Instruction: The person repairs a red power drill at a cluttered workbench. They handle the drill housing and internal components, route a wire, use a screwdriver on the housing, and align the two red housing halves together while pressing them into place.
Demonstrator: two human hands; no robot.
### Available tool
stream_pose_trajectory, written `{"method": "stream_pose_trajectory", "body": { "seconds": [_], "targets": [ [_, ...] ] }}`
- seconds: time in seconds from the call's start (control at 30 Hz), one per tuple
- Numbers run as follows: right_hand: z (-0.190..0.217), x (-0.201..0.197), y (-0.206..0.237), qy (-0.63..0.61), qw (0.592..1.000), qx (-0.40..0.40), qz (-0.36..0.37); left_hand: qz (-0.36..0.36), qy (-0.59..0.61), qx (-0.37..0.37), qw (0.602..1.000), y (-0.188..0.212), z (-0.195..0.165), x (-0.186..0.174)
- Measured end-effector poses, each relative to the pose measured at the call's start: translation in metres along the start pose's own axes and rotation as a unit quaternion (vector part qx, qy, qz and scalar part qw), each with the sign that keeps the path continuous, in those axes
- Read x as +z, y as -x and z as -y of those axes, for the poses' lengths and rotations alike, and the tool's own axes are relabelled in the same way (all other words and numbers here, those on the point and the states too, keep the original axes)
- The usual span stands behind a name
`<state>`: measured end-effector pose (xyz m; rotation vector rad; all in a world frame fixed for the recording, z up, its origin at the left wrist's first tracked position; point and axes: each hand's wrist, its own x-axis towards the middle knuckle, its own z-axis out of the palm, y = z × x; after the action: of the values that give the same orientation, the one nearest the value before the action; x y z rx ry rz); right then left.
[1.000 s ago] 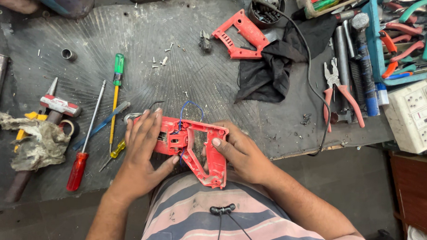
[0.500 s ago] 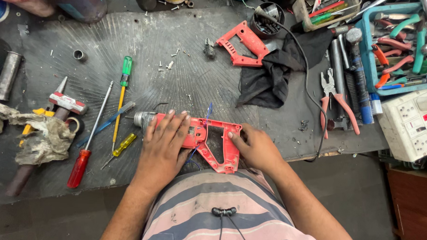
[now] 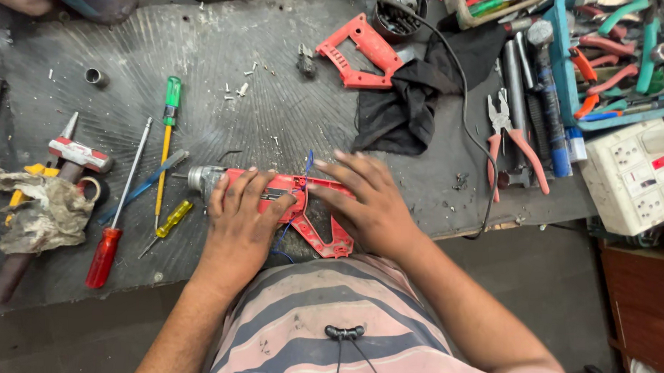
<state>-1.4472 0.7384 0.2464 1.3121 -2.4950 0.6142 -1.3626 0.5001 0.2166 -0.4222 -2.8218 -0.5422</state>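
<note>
We saw the left hand (image 3: 239,224) pressed flat on the red drill body (image 3: 287,196) lying at the near edge of the workbench (image 3: 226,50), fingers spread. The right hand (image 3: 368,202) lay open over its handle half, hands close together. Screwdrivers (image 3: 164,147) lay just left, pliers (image 3: 514,141) well right

One head-worn camera looks steeply down from close above the near edge of the workbench (image 3: 204,50), with the far edge along the frame's top.
</note>
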Motion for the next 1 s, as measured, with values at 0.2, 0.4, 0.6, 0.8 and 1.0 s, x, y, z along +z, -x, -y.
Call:
{"method": "stream_pose_trajectory", "body": {
  "seconds": [0.2, 0.4, 0.6, 0.8, 1.0],
  "targets": [
    [-0.031, -0.011, -0.038, -0.012, 0.985, -0.130, 0.114, 0.036, -0.047, -0.002, 0.998, -0.006, -0.011, -0.009],
    [-0.038, -0.028, -0.026, -0.051, 0.985, 0.024, 0.162, 0.084, -0.114, -0.038, 0.989, -0.019, -0.024, -0.014],
    [-0.042, -0.006, -0.014, -0.033, 0.983, 0.119, 0.137, 0.098, -0.167, -0.022, 0.981, -0.032, -0.029, -0.012],
    [-0.040, -0.003, 0.010, -0.062, 0.967, 0.188, 0.160, 0.115, -0.141, -0.035, 0.983, -0.045, -0.023, -0.014],
    [-0.046, -0.005, 0.031, -0.184, 0.932, 0.288, 0.122, 0.113, -0.058, -0.034, 0.991, -0.058, -0.015, -0.012]
  ]
}}
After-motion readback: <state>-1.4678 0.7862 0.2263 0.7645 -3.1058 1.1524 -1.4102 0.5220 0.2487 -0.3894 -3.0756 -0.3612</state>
